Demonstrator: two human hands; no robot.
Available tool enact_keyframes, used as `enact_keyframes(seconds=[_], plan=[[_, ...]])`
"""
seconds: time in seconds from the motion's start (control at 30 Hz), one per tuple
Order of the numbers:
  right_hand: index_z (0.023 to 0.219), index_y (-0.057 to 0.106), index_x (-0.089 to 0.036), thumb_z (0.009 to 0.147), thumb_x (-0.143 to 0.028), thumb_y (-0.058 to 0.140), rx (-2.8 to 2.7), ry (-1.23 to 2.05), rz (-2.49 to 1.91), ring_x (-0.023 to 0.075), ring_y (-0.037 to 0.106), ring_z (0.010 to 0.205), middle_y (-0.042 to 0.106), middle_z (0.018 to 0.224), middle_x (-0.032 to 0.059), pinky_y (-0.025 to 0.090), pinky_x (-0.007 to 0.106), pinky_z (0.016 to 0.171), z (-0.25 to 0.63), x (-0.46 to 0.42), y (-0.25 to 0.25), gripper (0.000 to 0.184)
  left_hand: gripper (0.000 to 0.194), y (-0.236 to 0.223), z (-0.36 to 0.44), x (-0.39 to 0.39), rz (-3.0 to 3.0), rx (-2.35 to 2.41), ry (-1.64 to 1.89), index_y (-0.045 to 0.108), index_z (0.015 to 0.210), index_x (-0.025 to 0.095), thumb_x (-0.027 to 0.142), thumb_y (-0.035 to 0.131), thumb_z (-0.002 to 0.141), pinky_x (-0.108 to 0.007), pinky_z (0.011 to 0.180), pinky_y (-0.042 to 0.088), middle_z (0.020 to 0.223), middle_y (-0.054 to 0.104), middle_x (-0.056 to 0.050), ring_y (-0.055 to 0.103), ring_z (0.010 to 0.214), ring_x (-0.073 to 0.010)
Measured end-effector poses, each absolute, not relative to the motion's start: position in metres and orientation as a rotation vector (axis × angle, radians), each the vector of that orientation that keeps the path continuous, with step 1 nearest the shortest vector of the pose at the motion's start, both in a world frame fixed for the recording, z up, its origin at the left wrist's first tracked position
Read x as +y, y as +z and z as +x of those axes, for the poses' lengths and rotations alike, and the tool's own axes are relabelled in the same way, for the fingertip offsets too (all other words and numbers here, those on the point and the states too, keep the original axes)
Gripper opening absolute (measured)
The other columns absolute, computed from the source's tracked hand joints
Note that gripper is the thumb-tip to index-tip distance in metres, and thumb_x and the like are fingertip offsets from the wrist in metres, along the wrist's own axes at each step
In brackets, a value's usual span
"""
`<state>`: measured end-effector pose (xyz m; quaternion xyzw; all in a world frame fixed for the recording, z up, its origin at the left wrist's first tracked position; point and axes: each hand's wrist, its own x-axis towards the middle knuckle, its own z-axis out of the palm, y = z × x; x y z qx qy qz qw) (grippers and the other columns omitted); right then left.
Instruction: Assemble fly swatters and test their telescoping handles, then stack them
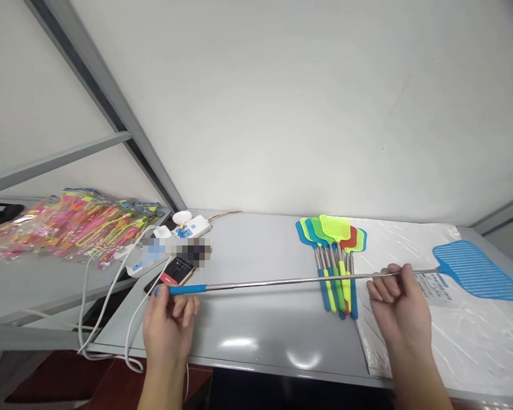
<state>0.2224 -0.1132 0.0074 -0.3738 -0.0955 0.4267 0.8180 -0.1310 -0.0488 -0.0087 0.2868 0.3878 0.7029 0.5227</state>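
A telescopic fly swatter (pixel 277 282) with a blue handle and blue slotted head stretches, drawn out long, between my hands above the table. My left hand (pixel 169 319) pinches the handle's end at the left. Near the head, my right hand (pixel 404 313) is closed around the thin metal rod. Behind the rod lies a pile of shorter fly swatters (pixel 336 230) with green, yellow, blue and red heads, their coloured handles pointing toward me. The rod crosses in front of part of that pile.
A white plastic bag (pixel 474 347) with a printed label lies at the right. On the left are a phone (pixel 171 272), a power strip (pixel 196 226) and white cables (pixel 85 296). Several bagged colourful items (pixel 81 222) lie beyond a grey metal frame (pixel 119 114).
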Motion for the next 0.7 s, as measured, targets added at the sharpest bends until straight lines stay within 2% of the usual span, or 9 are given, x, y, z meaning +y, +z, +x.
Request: enact_keyframes(seconds=[0.2, 0.3, 0.47, 0.57, 0.7], plan=[[0.078, 0.058, -0.016, 0.092, -0.032, 0.058, -0.160, 0.733, -0.758, 0.0065, 0.020, 0.043, 0.028, 0.049, -0.0088, 0.026, 0.018, 0.039, 0.253, -0.114, 0.006, 0.021, 0.030, -0.007, -0.139, -0.037, 0.486, 0.865, 1.768, 0.041, 0.070, 0.018, 0.029, 0.060, 0.090, -0.019, 0.043, 0.034, 0.050, 0.035, 0.011, 0.027, 0.036, -0.0039], [0.079, 0.058, -0.016, 0.089, -0.029, 0.063, -0.191, 0.690, -0.783, 0.0059, 0.021, 0.044, 0.028, 0.050, -0.0093, 0.026, 0.018, 0.040, 0.256, -0.113, 0.005, 0.017, 0.024, -0.007, -0.137, -0.032, 0.478, 0.827, 1.805, 0.046, 0.075, 0.017, 0.028, 0.058, 0.092, -0.018, 0.044, 0.033, 0.052, 0.035, 0.010, 0.026, 0.038, -0.0038], [0.079, 0.058, -0.017, 0.086, -0.034, 0.066, -0.246, 0.748, -0.807, 0.0058, 0.023, 0.045, 0.028, 0.052, -0.0092, 0.028, 0.018, 0.043, 0.226, -0.107, -0.001, 0.020, 0.021, -0.010, -0.104, -0.031, 0.492, 0.891, 1.835, 0.051, 0.080, 0.017, 0.030, 0.062, 0.091, -0.017, 0.045, 0.033, 0.050, 0.031, 0.011, 0.024, 0.038, -0.0037], [0.082, 0.060, -0.019, 0.088, -0.040, 0.062, -0.230, 0.778, -0.827, 0.0070, 0.026, 0.048, 0.030, 0.055, -0.0081, 0.031, 0.019, 0.046, 0.200, -0.103, -0.004, 0.022, 0.024, -0.010, -0.073, -0.036, 0.491, 0.860, 1.776, 0.054, 0.083, 0.017, 0.038, 0.063, 0.090, -0.017, 0.045, 0.033, 0.051, 0.032, 0.011, 0.025, 0.038, -0.0034], [0.083, 0.063, -0.019, 0.089, -0.040, 0.061, -0.222, 0.788, -0.841, 0.0079, 0.029, 0.052, 0.030, 0.057, -0.0071, 0.034, 0.020, 0.051, 0.172, -0.098, -0.005, 0.022, 0.024, -0.007, -0.039, -0.047, 0.470, 0.858, 1.654, 0.055, 0.085, 0.018, 0.039, 0.066, 0.087, -0.017, 0.045, 0.033, 0.051, 0.032, 0.012, 0.025, 0.037, -0.0025]])
